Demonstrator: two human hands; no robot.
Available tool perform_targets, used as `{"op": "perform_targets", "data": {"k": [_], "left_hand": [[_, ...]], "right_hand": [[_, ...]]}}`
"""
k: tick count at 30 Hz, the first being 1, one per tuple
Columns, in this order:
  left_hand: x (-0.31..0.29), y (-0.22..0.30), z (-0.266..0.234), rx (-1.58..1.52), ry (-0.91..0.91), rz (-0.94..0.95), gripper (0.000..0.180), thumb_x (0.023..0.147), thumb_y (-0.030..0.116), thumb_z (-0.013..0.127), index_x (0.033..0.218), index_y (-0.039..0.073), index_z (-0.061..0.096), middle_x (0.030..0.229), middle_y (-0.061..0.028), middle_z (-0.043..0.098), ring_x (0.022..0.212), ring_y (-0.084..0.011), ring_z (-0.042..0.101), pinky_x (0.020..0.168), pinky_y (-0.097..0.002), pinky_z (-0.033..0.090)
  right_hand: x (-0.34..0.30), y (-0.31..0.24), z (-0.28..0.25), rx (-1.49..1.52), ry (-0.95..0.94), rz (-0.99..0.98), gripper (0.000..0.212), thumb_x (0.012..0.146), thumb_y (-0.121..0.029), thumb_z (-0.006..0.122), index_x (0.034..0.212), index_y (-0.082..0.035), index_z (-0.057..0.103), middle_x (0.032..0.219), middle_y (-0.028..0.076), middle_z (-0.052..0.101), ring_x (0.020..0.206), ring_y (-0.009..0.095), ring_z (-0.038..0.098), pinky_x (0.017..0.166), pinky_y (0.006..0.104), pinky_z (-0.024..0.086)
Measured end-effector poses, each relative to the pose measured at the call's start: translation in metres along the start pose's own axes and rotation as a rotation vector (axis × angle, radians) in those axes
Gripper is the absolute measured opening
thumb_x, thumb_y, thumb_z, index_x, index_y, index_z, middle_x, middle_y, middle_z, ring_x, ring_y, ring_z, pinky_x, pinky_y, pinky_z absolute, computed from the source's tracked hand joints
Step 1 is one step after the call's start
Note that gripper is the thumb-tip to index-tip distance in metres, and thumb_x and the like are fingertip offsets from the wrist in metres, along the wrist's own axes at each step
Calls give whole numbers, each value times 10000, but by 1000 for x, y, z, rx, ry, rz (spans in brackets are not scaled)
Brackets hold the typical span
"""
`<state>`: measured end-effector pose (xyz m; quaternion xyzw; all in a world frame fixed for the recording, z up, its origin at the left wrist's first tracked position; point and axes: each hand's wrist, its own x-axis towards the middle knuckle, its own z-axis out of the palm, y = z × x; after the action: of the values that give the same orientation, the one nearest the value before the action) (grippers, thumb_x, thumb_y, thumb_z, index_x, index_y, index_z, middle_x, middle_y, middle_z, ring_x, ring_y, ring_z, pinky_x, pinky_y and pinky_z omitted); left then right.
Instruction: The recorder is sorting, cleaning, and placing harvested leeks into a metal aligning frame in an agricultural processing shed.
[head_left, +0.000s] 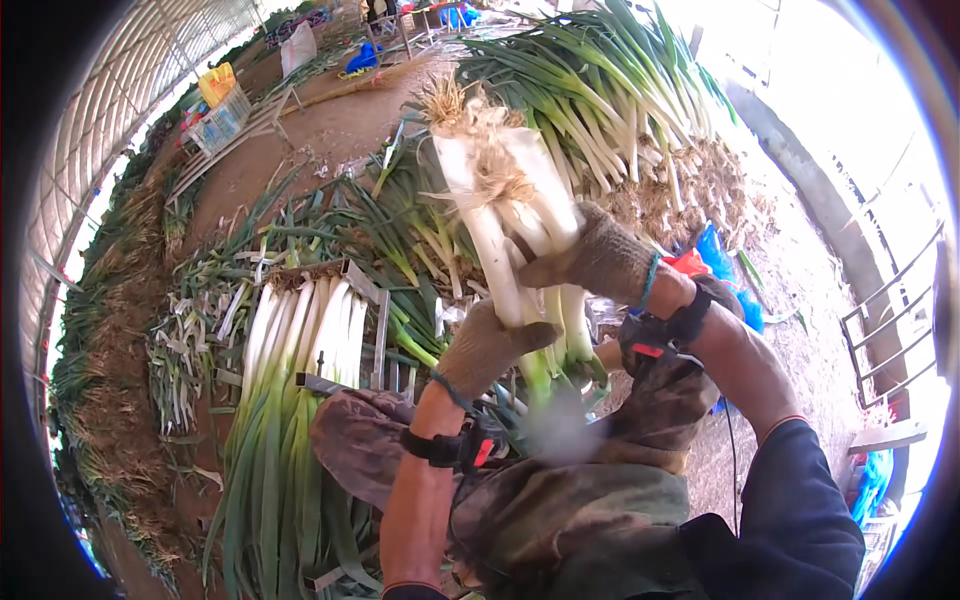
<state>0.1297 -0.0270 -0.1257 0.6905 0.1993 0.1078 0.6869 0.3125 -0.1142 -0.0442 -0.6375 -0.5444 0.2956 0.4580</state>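
Several thick leeks [487,240] are held up before me, their white stems and tan roots [490,150] pointing away from me. My left hand [487,350], in a brown knit glove, is closed round the stems from the left, low on the bunch. A little higher, my right hand [592,262], gloved alike, grips the same leeks from the right. Their green ends run down toward my lap, where a whitish blur [562,428] hides part of them. To the left, trimmed leeks [305,325] lie side by side in a metal frame [382,335], green leaves toward me.
A large heap of untrimmed leeks [610,100] with dirty roots lies beyond, at the right. Leaf scraps [190,340] litter the ground left of the frame. A white crate [222,120] stands far left, and blue plastic [722,265] lies right of my knee. A metal railing [890,320] borders the right.
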Motion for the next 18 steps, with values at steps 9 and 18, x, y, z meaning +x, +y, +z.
{"op": "perform_targets", "data": {"k": [9, 18], "left_hand": [[-12, 14, 3, -25, 43, 9, 358, 828, 174, 834, 1108, -7, 705, 932, -46, 726, 868, -109, 641, 784, -303, 538], [-22, 50, -3, 231, 213, 200, 317, 833, 69, 752, 1132, -12, 683, 945, -65, 738, 866, -122, 664, 788, -322, 549]], "right_hand": [[-8, -1, 5, 30, 19, 93, 409, 800, -236, 843, 1121, -12, 722, 963, 63, 752, 882, 110, 657, 829, 308, 550], [-10, 5, 5, -56, -66, 82, 436, 782, -223, 867, 1135, -16, 716, 966, 69, 743, 908, 104, 646, 844, 320, 550]]}}
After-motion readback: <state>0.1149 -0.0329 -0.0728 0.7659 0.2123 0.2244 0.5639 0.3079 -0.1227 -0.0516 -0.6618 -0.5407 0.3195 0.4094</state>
